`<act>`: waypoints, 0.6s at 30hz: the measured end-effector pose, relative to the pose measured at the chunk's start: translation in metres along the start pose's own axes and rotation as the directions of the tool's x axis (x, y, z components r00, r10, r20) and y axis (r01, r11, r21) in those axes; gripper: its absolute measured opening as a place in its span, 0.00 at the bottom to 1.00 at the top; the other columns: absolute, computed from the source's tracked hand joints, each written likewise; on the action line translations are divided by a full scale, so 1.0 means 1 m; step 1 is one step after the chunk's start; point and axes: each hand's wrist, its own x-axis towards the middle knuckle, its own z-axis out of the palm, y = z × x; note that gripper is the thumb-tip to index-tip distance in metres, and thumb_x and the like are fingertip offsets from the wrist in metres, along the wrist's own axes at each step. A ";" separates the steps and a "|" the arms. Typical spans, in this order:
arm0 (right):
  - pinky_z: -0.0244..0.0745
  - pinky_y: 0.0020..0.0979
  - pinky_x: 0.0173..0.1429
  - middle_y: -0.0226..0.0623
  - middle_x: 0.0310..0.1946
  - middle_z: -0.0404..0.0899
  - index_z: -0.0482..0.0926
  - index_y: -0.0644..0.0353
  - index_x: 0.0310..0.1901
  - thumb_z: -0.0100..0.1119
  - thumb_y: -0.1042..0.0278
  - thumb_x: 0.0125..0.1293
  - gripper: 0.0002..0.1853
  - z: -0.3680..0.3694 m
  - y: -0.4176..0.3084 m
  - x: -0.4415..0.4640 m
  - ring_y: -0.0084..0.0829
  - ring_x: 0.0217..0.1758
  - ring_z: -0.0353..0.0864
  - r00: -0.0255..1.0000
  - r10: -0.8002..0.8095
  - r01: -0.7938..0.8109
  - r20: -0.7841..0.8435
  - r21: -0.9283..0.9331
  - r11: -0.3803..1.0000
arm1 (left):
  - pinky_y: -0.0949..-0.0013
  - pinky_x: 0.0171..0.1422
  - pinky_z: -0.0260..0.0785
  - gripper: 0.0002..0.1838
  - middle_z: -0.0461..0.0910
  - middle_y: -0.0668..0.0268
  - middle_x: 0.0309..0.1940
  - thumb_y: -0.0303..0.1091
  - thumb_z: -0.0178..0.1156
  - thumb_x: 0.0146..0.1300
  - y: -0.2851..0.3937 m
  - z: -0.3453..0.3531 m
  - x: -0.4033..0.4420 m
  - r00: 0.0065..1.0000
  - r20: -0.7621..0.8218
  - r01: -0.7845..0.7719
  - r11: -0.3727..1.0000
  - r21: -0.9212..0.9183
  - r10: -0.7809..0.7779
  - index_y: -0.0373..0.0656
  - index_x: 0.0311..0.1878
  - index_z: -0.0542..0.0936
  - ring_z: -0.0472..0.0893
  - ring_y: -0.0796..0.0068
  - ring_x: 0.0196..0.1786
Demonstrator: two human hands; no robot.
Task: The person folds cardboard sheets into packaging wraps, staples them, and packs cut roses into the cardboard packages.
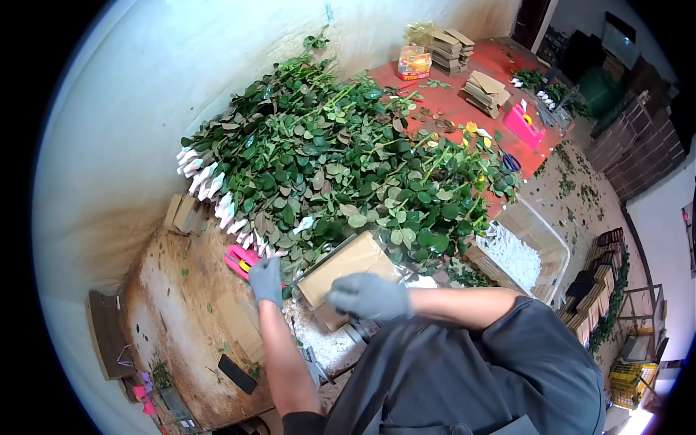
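My left hand [267, 280], in a grey glove, is at the near end of a pink tape dispenser [238, 262] holding a yellow-centred roll. Its fingers are drawn together; whether they pinch tape is too small to see. My right hand [368, 296], also gloved, is over the near edge of a brown cardboard piece [346, 270], its fingers curled in. What those fingers hold, if anything, is hidden. Beyond both hands lies a large heap of leafy green stems [341, 156], with white-wrapped flower heads [206, 181] along its left side.
A black phone [237, 373] and flat cardboard [241, 326] lie on the worn table [170, 312]. To the right stands a clear bin [554, 254] of white pieces. Cardboard stacks [484, 93], a second pink dispenser [523, 127] and scissors [511, 162] lie on the red surface.
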 end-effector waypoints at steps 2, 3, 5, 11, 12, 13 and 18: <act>0.77 0.33 0.35 0.33 0.23 0.80 0.81 0.63 0.33 0.55 0.50 0.77 0.23 -0.044 -0.013 -0.002 0.28 0.26 0.81 0.930 0.366 -0.361 0.025 0.239 0.901 | 0.70 0.29 0.73 0.14 0.83 0.64 0.22 0.37 0.64 0.62 0.049 0.019 -0.007 0.970 0.230 -0.063 0.995 -0.080 0.080 0.33 0.33 0.87 0.79 0.76 0.23; 0.75 0.29 0.32 0.29 0.22 0.78 0.80 0.62 0.32 0.56 0.48 0.77 0.24 -0.064 -0.019 -0.004 0.22 0.25 0.77 0.917 0.400 -0.375 -0.015 0.313 0.873 | 0.71 0.28 0.73 0.14 0.84 0.64 0.23 0.37 0.64 0.62 0.073 0.031 -0.010 0.933 0.360 0.021 0.999 -0.050 -0.001 0.33 0.35 0.87 0.79 0.77 0.23; 0.71 0.25 0.29 0.24 0.22 0.76 0.80 0.61 0.31 0.56 0.47 0.77 0.24 -0.097 -0.022 -0.009 0.16 0.23 0.74 0.894 0.442 -0.378 -0.072 0.409 0.831 | 0.71 0.27 0.73 0.13 0.84 0.63 0.25 0.36 0.64 0.62 0.098 0.068 -0.007 0.829 0.557 0.011 0.998 0.059 -0.042 0.33 0.38 0.86 0.80 0.76 0.23; 0.63 0.22 0.20 0.27 0.17 0.75 0.77 0.57 0.26 0.53 0.52 0.77 0.22 -0.116 0.015 -0.019 0.16 0.15 0.69 0.868 0.466 -0.350 -0.174 0.452 0.821 | 0.62 0.34 0.76 0.13 0.86 0.62 0.31 0.38 0.65 0.64 0.056 0.196 0.054 0.477 0.860 -0.635 0.747 0.194 0.181 0.36 0.35 0.85 0.84 0.66 0.31; 0.63 0.22 0.20 0.27 0.17 0.75 0.77 0.57 0.26 0.53 0.52 0.77 0.22 -0.117 0.018 -0.026 0.16 0.15 0.69 0.861 0.472 -0.344 -0.188 0.468 0.814 | 0.59 0.38 0.76 0.14 0.87 0.61 0.34 0.41 0.67 0.64 0.038 0.214 0.068 0.189 0.929 -0.890 0.455 0.025 0.318 0.37 0.35 0.85 0.85 0.63 0.36; 0.66 0.25 0.24 0.27 0.19 0.75 0.78 0.59 0.27 0.54 0.53 0.76 0.21 -0.117 0.021 -0.036 0.17 0.19 0.71 0.846 0.493 -0.378 -0.204 0.424 0.823 | 0.56 0.47 0.76 0.19 0.88 0.60 0.39 0.50 0.67 0.65 0.045 0.212 0.058 0.219 0.960 -0.938 0.311 0.157 0.176 0.40 0.37 0.85 0.84 0.59 0.43; 0.71 0.27 0.30 0.30 0.21 0.78 0.78 0.61 0.30 0.53 0.56 0.77 0.19 -0.079 0.042 -0.104 0.21 0.22 0.75 0.798 0.592 -0.443 -0.113 0.557 0.703 | 0.55 0.58 0.78 0.31 0.88 0.52 0.51 0.62 0.67 0.62 0.068 0.205 0.050 0.209 0.978 -0.904 0.386 0.184 0.021 0.39 0.48 0.86 0.86 0.49 0.52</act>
